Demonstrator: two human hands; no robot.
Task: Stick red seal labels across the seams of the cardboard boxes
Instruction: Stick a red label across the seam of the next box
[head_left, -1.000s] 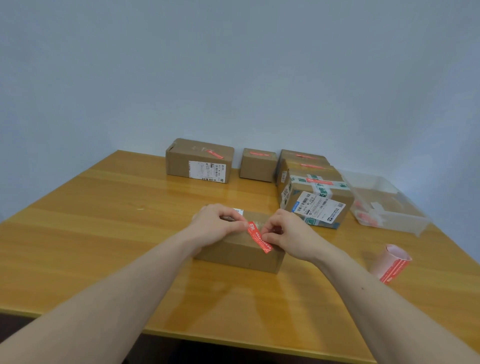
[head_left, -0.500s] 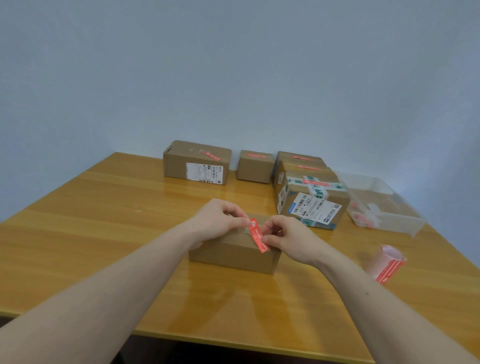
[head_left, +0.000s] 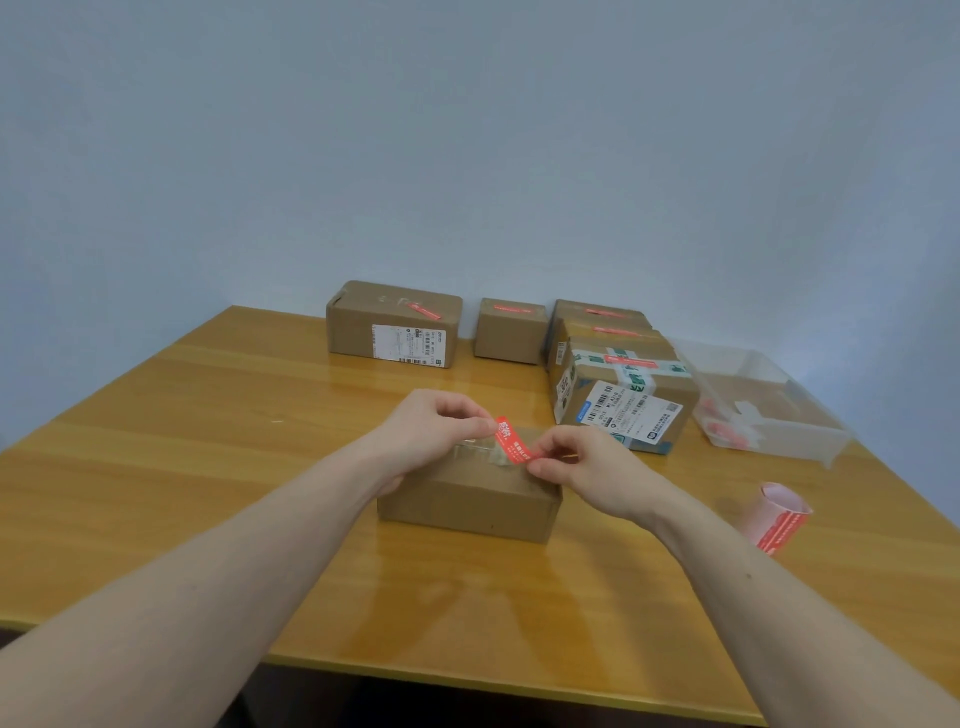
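- Red seal label (head_left: 512, 440): narrow strip, white print, slanting from 11 to 5 o'clock above cardboard box (head_left: 470, 499).
- Left hand (head_left: 431, 431) fingers pinch its upper end; right hand (head_left: 587, 467) fingers pinch its lower end.

The left hand (head_left: 436, 431) and right hand (head_left: 587, 467) are pinching opposite ends of a red seal label (head_left: 511, 440), holding it slanted over the taped top of a cardboard box (head_left: 467, 506) that is sitting on the wooden table (head_left: 208, 467). Five more boxes (head_left: 395, 322) bearing red labels are lying farther back, with a clear plastic tray (head_left: 769, 410) and a label roll (head_left: 776, 517) sitting to the right.
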